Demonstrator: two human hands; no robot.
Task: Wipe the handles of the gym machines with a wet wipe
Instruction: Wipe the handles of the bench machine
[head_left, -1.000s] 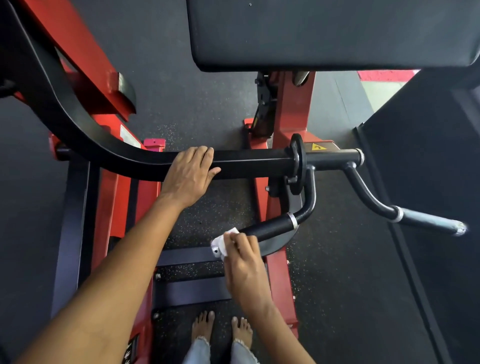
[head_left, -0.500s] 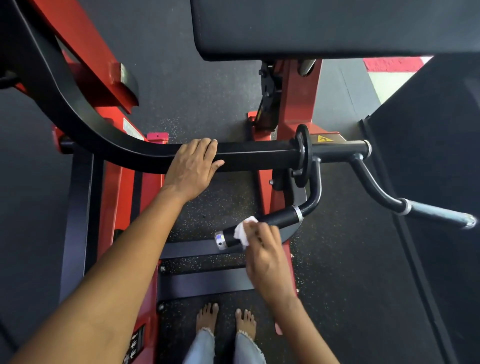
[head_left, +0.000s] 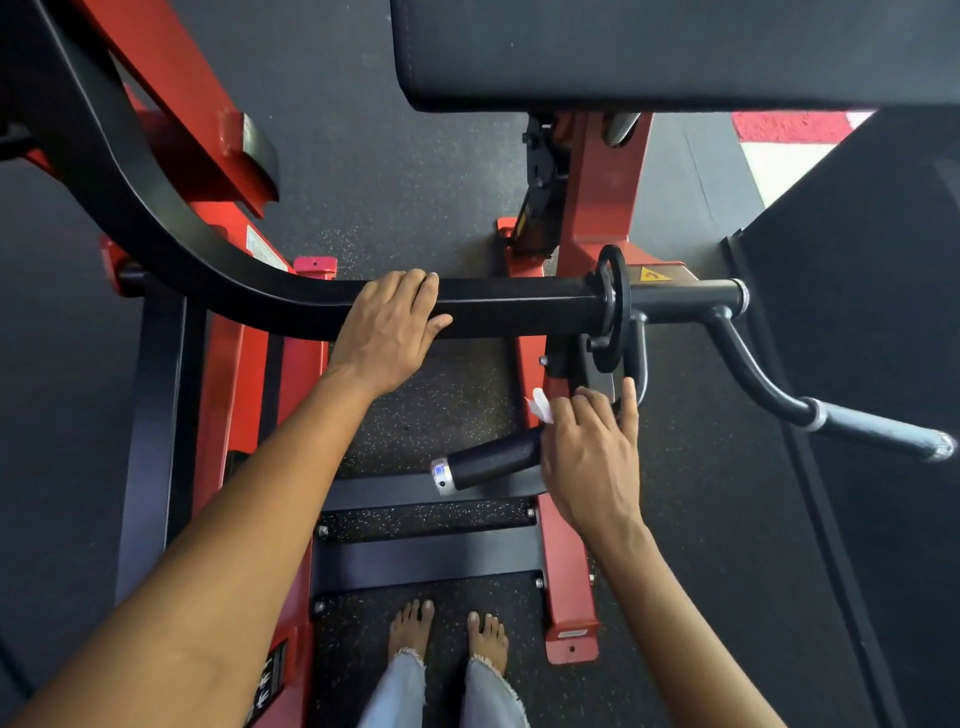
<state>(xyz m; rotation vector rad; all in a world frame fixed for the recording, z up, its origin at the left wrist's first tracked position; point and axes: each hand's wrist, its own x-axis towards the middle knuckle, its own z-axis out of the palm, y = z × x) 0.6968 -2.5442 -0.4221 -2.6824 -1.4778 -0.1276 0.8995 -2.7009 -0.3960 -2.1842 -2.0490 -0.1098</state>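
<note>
A black grip handle (head_left: 491, 460) with a silver end cap points down-left from the machine's cross bar (head_left: 519, 306). My right hand (head_left: 589, 457) is wrapped around the upper part of this handle and holds a white wet wipe (head_left: 540, 405) against it; the wipe sticks out above my fingers and my index finger points up. My left hand (head_left: 392, 332) rests on the black cross bar, fingers draped over its top. A second handle (head_left: 878, 428), grey with a metal end, juts out to the right.
The machine's red frame (head_left: 597, 171) and black padded rest (head_left: 675, 47) stand ahead. Black foot bars (head_left: 426, 564) lie below the handle. My bare feet (head_left: 447, 639) stand on the speckled rubber floor. A dark panel (head_left: 872, 312) borders the right side.
My right hand has slid with the wipe up the handle from its silver end toward the bend, baring the lower grip. My left hand has stayed on the cross bar.
</note>
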